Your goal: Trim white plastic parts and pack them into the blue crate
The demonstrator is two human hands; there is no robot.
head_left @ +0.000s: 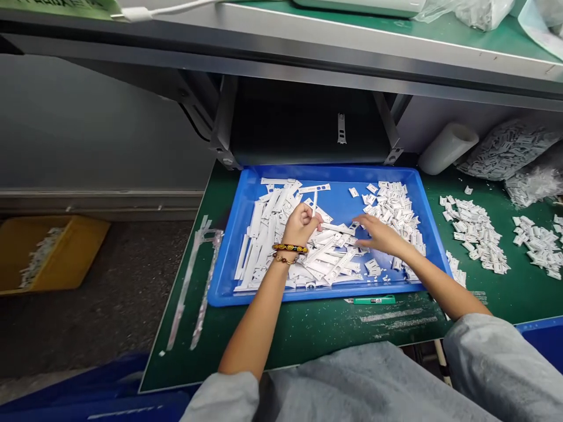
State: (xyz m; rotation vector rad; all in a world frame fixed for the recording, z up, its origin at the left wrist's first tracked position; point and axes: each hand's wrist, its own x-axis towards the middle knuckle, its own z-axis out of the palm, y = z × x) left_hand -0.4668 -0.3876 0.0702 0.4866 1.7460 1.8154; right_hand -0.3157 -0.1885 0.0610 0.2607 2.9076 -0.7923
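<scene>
My left hand (302,224) is closed around a narrow white plastic strip (315,203), which points up from between thumb and fingers. My right hand (379,234) has thumb and fingers spread apart, facing left. Under its fingertips is a small white plastic piece (353,226); I cannot tell whether they touch it. Both hands are over a blue tray (323,296). Long flat white strips (264,234) fill the tray's left and middle, and a heap of small white clips (393,205) lies along its right side.
Behind the tray is a black conveyor belt (299,123) carrying one white part (341,128). A green utility knife (373,300) lies at the tray's front edge. More small pieces (477,234) are piled at right, near a filled plastic bag (505,149). A metal shelf edge (308,53) crosses above.
</scene>
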